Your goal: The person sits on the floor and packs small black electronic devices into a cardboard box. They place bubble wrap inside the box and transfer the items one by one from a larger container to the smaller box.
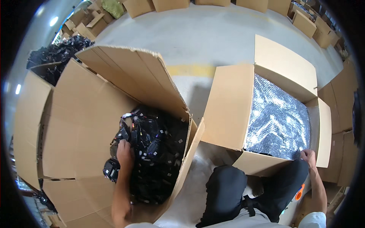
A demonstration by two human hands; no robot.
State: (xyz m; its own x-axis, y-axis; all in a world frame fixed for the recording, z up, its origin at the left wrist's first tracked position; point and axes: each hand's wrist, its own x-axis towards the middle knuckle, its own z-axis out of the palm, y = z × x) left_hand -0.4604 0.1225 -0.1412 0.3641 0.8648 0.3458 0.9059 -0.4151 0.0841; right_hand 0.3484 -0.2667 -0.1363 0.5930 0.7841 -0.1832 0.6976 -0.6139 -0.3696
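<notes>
My left hand point(125, 150) reaches down into a large cardboard box and is closed on a bundle of black wired parts point(125, 131) with thin cables and a pale connector. Beneath it lies a heap of black parts point(159, 148) with small white labels. A round black part point(111, 169) hangs near my left wrist. At the near right corner of a second carton, my right hand point(308, 156) is closed with its fingers at the edge of a silvery bubble wrap sheet point(279, 117). That sheet covers what is in the carton; the fingertips are partly hidden.
The left box point(80, 125) has tall raised flaps; the right carton point(232, 102) has its flaps folded outward. My knees point(228, 182) are close to the carton. An orange tool-like object point(299, 192) lies beside my right leg. More cartons point(171, 4) line the far floor.
</notes>
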